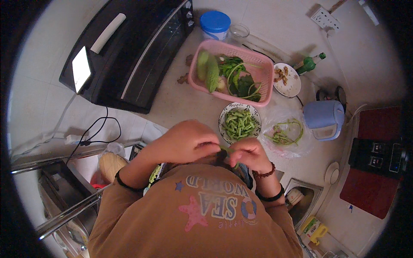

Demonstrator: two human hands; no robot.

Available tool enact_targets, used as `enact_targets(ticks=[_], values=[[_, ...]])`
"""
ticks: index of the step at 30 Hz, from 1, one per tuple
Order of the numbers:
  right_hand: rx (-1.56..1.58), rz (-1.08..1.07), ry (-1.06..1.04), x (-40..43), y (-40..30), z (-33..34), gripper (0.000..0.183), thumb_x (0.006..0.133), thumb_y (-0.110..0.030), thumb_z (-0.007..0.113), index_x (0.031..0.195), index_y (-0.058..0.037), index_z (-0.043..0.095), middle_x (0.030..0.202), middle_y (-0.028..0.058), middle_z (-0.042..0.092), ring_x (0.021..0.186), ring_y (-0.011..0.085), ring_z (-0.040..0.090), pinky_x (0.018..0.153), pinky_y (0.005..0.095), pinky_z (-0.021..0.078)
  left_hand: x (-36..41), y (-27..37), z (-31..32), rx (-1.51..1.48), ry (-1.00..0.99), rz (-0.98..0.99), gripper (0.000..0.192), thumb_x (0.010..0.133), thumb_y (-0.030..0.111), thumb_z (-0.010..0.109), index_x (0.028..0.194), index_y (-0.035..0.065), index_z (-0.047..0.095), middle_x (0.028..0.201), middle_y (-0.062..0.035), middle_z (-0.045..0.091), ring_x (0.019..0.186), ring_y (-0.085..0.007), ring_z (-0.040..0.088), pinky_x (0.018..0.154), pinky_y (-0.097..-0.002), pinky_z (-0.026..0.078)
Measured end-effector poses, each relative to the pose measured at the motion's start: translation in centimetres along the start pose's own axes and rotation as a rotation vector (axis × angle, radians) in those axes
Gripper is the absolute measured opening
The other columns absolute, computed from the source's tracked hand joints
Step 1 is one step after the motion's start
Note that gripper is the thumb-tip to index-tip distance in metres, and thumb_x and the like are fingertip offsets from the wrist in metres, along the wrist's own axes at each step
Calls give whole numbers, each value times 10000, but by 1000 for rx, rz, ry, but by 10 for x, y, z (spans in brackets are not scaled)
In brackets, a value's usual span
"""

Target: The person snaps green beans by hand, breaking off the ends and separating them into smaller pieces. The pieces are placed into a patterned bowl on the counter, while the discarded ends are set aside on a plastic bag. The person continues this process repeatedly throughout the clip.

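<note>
My left hand (185, 142) and my right hand (251, 153) meet in front of my shirt. Between their fingertips runs a thin green stem (229, 150), mostly covered by the fingers; both hands pinch it. Just beyond them stands a leaf-patterned bowl (221, 127) full of short green stem pieces (239, 124). To its right lies a clear plastic bag (303, 145) with stem trimmings (285, 133) on it. Behind the bowl, a pink plastic basket (232, 96) holds bumpy green gourds (212, 73) and leafy greens (238, 80).
A black toaster oven (138, 58) with a lit phone (81, 69) occupies the left. At right are a white plate (293, 85) with brown pieces, a green bottle (306, 65), a blue electric kettle (324, 116) and a sink (308, 206). A blue-lidded tub (215, 24) stands behind the basket.
</note>
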State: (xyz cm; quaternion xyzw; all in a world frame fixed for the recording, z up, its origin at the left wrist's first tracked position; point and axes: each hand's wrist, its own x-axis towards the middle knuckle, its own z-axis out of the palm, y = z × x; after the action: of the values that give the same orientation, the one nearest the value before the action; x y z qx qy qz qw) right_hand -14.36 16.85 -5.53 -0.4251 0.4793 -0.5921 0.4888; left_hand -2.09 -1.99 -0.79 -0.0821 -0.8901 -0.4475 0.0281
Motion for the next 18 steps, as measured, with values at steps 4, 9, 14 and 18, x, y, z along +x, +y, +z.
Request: enact_targets(ticks=[4,9,14,18], values=[[226,-106,405,-1,11,6,216,849,-76,506,648,-22,561,597,24,549,531,90,469,502,222,361,-1,3,1,66,74,21,96,767,162,614,794,71,603,675,-88,562,655,-289,544,592,-392,406],[530,-93,659,-5,23,11,284,851,-219,529,658,-11,522,556,10,440,496,93,385,488,223,326,4,8,16,127,177,56,96,763,146,626,802,65,595,668,-79,555,642,-271,539,598,-374,405],[356,-181,832,2,16,12,250,891,-168,479,682,-33,504,626,22,497,526,88,414,492,227,321,6,11,14,141,167,25,102,787,183,577,820,87,586,715,-64,578,699,-273,557,654,-395,415],[469,-338,873,0,-11,-36,292,912,-263,459,719,-46,484,707,37,507,578,103,437,514,232,337,-6,11,2,115,73,2,104,789,191,571,800,89,590,713,-65,579,701,-272,559,658,-395,415]])
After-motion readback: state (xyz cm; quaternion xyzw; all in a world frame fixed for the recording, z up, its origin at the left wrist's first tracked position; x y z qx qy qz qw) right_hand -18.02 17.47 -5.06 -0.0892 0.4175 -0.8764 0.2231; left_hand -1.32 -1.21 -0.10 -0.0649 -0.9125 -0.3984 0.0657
